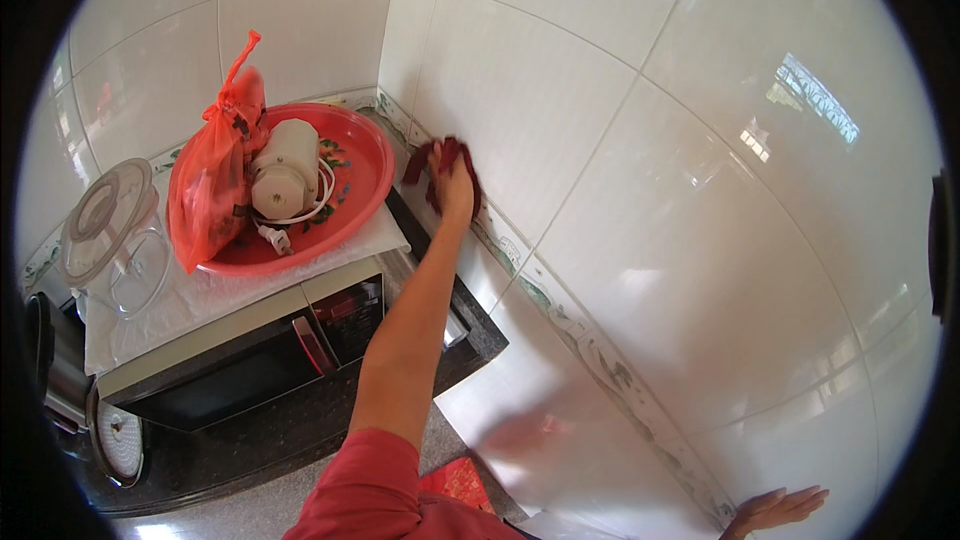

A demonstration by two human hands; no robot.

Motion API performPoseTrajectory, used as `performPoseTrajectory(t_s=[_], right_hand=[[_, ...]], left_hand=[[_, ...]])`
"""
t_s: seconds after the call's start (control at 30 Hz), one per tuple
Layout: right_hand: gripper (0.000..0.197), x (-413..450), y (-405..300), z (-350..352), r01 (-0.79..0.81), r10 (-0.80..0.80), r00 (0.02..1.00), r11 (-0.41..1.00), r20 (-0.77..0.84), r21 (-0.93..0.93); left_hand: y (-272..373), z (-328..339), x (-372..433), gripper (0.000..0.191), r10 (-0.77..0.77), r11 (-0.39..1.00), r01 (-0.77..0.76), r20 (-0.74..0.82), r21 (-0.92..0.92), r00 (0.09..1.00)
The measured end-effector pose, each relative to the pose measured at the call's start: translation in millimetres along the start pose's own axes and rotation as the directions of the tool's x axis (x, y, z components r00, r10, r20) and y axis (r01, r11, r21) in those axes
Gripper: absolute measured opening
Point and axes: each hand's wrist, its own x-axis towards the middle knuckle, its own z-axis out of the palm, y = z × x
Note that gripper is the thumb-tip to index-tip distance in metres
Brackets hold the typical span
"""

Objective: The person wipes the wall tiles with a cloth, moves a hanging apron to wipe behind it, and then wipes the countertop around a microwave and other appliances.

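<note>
My left hand point(452, 191) presses a dark red cloth point(471, 165) against the tiled wall point(525, 112), near the patterned border strip by the corner. The arm reaches past the right side of a microwave oven point(240, 360). My right hand point(780, 508) is at the lower right, fingers spread and empty, beside the wall; whether it touches the tiles I cannot tell. On the microwave's white cover point(187, 307) stands a red plastic basin point(360, 225) with a tied red plastic bag point(210, 187) and a cream motor unit point(286, 165) with its white cord and plug.
A lidded clear plastic container point(120, 240) stands left of the basin. Lower left are a metal appliance point(64, 367) and a round perforated lid point(118, 435) on the dark stone counter point(225, 457). The counter's corner juts out beside my left forearm. A red patterned item point(461, 484) lies below.
</note>
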Motion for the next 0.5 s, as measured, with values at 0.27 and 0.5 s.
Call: performPoseTrajectory(t_s=[0.27,0.5], right_hand=[[0.056,-0.4,21.7,5.6,0.104,-0.113,0.991,0.986,-0.071,-0.127],[0.056,-1.7,18.0,7.5,0.092,-0.100,0.993,0.989,-0.061,-0.119]], left_hand=[[7.8,-1.0,-193.6,0.049,0.033,0.979,-0.044,0.057,0.200,0.998],[77.1,-3.6,-303.6,0.046,0.412,0.904,-0.390,0.608,-0.177,0.679]])
